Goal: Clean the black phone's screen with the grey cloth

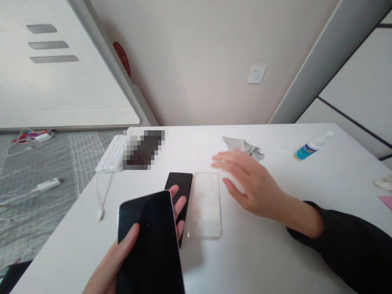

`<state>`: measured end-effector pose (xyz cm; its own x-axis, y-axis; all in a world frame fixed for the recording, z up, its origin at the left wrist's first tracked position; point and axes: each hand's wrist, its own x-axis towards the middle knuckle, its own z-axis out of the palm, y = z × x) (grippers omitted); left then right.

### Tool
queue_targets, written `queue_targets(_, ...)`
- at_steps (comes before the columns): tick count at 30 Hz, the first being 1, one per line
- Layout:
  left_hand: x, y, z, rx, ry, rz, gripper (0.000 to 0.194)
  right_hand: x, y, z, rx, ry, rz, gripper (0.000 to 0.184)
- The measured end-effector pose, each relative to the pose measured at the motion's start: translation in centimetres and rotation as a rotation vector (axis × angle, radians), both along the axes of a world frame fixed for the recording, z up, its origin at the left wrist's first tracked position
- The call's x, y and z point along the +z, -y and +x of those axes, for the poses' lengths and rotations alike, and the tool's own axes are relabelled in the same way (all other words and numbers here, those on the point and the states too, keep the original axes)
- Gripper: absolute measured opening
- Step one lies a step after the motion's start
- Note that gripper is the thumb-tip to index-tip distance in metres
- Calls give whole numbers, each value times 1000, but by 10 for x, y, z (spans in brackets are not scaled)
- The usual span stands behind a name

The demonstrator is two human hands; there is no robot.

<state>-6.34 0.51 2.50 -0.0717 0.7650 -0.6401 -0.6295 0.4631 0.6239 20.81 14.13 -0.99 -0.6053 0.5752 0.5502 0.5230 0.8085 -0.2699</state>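
We are holding a black smartphone (pixel 150 245) firmly in our left hand (pixel 112 261) above the white table (pixel 269 253), while our right hand (pixel 248 181) is open and hovers just beside a clear phone case (pixel 204 206) lying on the table, near a gray cloth (pixel 243 146).

At the far left of the table, a dark thing (pixel 143 149) is covered by coarse pixel blur, so I cannot tell its kind. The bottom edge cuts off the near end of the black smartphone (pixel 150 245). This phone hides part of the left hand (pixel 114 261) and the lower part of a second black phone (pixel 183 181). On the right, the edge cuts the black sleeve (pixel 352 245), some white objects (pixel 382 183) and a pink piece (pixel 386 202). The bottle's label (pixel 309 151) and the coloured things on the floor (pixel 33 136) are too small to tell.
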Motion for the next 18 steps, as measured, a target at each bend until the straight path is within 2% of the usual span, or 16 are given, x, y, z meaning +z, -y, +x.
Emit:
queue_targets(2, -9, -3, -5, -66, -101, -74, 63, -12, 10, -11, 107, 76, -90, 43)
queue_targets(4, -13, -5, -4, -115, -233, -73, 68, -24, 14, -13, 137, 110, -177, 43)
queue_targets(7, -11, -11, 5, -212, -533, 121, 57, -33, 17, -1, 166, 119, -278, 29)
queue_targets(11, -11, -20, 15, -449, -913, 407, 43, -29, 25, 27, 228, 133, -348, 21)
queue_targets(14, -22, -21, 20, -613, -1163, 513, 44, -25, 28, 46, 291, 166, -388, 15)
queue_targets(18, -35, -21, 36, -786, -1459, 728, 52, -22, 24, 61, 348, 201, -484, 25)
